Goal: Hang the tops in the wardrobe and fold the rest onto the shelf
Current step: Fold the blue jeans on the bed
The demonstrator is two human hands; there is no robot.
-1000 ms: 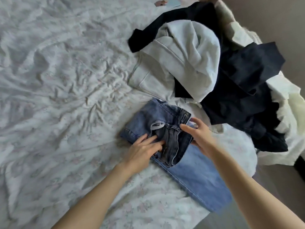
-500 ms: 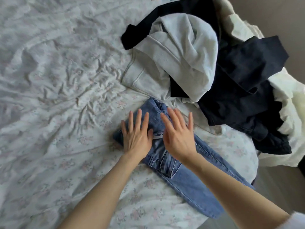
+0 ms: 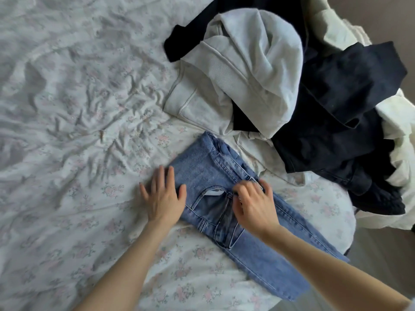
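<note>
Blue jeans (image 3: 204,173) lie folded lengthwise on the bed, waist toward the pile, legs running to the lower right edge. My left hand (image 3: 162,198) rests flat with fingers spread on the jeans' left edge. My right hand (image 3: 254,205) pinches the denim at the waistband near the fly. Behind them lies a heap of clothes: a light grey hoodie (image 3: 247,63), dark navy garments (image 3: 341,122) and cream-white pieces (image 3: 402,122).
The bed is covered with a wrinkled white floral sheet (image 3: 78,131), with open room to the left. The bed's edge and the brown floor (image 3: 381,265) are at the lower right.
The jeans have been spread flatter. My left hand slid to the left edge and lies flat. My right hand went from flat and open to pinching the waistband.
</note>
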